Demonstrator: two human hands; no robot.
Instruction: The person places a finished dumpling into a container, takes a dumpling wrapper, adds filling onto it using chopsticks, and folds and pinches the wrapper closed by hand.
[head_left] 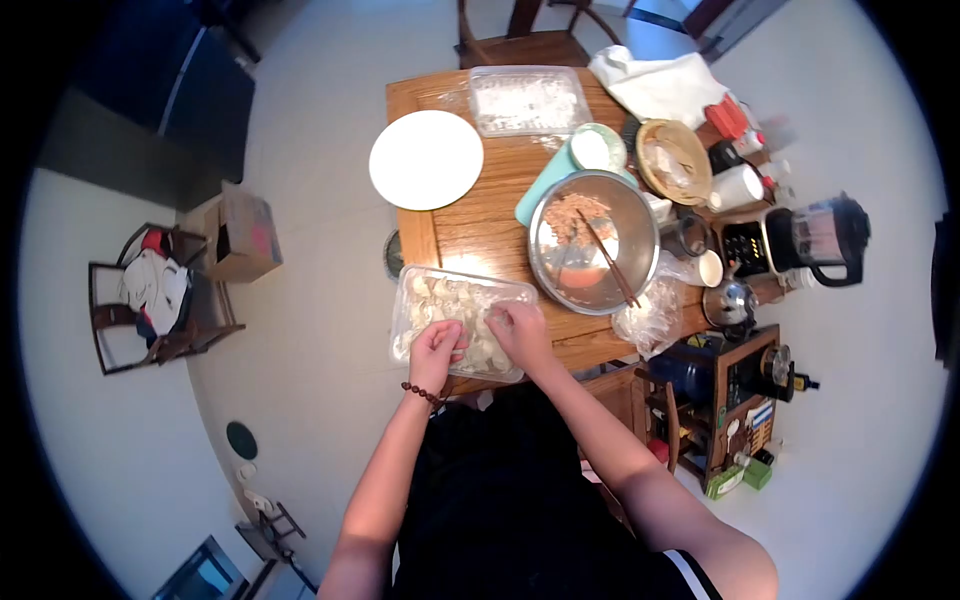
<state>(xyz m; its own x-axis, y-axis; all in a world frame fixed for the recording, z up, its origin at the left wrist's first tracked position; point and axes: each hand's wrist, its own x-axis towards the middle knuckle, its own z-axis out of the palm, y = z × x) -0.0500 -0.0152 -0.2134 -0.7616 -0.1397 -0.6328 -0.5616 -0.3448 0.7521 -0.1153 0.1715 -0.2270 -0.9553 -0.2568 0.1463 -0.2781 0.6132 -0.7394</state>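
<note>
A clear plastic tray (403, 318) of pale, floury dumplings (455, 292) lies at the near edge of the wooden table. Over its near left part is my left hand (437, 345), fingers curled together, with a beaded bracelet at the wrist. My right hand (520, 332) is over the tray's right side, its thumb and fingers pinched. Whatever sits between the fingers of either hand is too small or hidden to make out. Beyond my right hand stands a steel bowl (645, 255) of minced filling (580, 215), with chopsticks (607, 258) leaning in it.
A white round plate (426, 160) and another plastic tray (530, 100) are farther back on the table (480, 235). Crumpled plastic wrap (648, 318) lies right of the bowl. A basket (672, 160), a kettle (730, 302) and a blender (825, 240) crowd the right side.
</note>
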